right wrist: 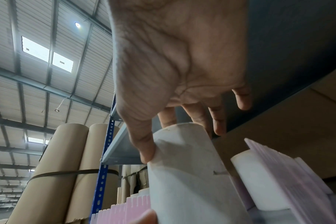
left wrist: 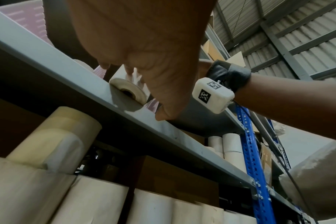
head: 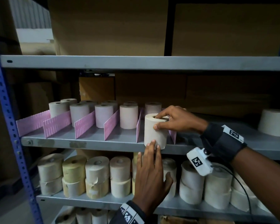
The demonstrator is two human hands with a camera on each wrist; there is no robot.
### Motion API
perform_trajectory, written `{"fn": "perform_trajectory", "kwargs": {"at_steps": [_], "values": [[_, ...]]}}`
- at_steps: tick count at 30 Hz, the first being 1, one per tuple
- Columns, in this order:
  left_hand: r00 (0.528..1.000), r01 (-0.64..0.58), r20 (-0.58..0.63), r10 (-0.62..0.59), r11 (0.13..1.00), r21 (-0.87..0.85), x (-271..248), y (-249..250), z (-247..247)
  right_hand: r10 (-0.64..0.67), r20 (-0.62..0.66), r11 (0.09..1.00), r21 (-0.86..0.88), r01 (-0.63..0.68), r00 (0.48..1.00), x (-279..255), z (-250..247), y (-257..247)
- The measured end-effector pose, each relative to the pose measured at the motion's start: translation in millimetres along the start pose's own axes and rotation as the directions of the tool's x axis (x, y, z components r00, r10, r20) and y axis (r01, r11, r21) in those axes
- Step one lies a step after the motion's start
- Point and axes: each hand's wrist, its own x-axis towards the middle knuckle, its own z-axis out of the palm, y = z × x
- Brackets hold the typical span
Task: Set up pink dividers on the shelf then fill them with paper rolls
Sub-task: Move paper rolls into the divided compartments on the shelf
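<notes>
On the middle shelf (head: 94, 139), toward three o'clock of the row of pink dividers (head: 85, 125), a paper roll (head: 154, 133) stands upright at the front edge, in the slot between the last two dividers. The right hand (head: 176, 120) grips this roll from above: thumb on its near side, forefinger dipped into the core hole, other fingers curled over the top rim. The left hand (head: 150, 173) reaches up from six o'clock with straight fingers, its fingertips (head: 152, 143) touching the roll's lower front; it clasps nothing. From the left wrist view the roll's base (left wrist: 128, 91) overhangs the shelf lip a little. Toward nine o'clock, each of the other slots holds upright rolls (head: 103, 115) set further back, some in two rows. At six o'clock the lower shelf (head: 90, 201) carries stacked rolls (head: 97, 175), two high. At twelve o'clock, cardboard boxes (head: 110, 26) sit on the top shelf. One more roll (head: 273, 123) stands at three o'clock, well apart from the dividers.
</notes>
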Motion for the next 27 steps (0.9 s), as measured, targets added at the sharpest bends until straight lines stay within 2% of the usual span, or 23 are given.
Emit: {"fn": "perform_trajectory", "kwargs": {"at_steps": [2,5,9,15,18,21,27], "values": [[1.000,0.006,0.008,-0.006,1.000,0.001,6,-4,5,0.025,0.024,1.000,-0.012,-0.025,0.999,10,-1,6],[1.000,0.003,0.003,-0.003,1.000,0.021,20,-8,12,0.060,0.086,0.989,-0.137,-0.048,0.995,29,-4,14],[1.000,0.010,0.009,-0.011,0.999,0.054,35,-13,23,0.076,0.206,0.964,-0.264,-0.019,0.976,56,-10,23],[0.997,-0.005,-0.077,0.005,1.000,-0.007,35,-21,42,0.175,0.299,0.927,-0.371,-0.054,0.938,99,-11,43],[0.994,-0.006,-0.110,0.004,1.000,-0.022,35,-23,47,0.177,0.324,0.951,-0.301,-0.076,0.929,114,-8,52],[0.992,-0.006,-0.124,0.003,1.000,-0.026,34,-23,51,0.131,0.300,0.972,-0.225,-0.063,0.945,120,-6,59],[0.988,-0.010,-0.154,0.000,0.998,-0.064,34,-22,60,0.087,0.284,0.982,-0.183,-0.035,0.955,126,-4,69]]}}
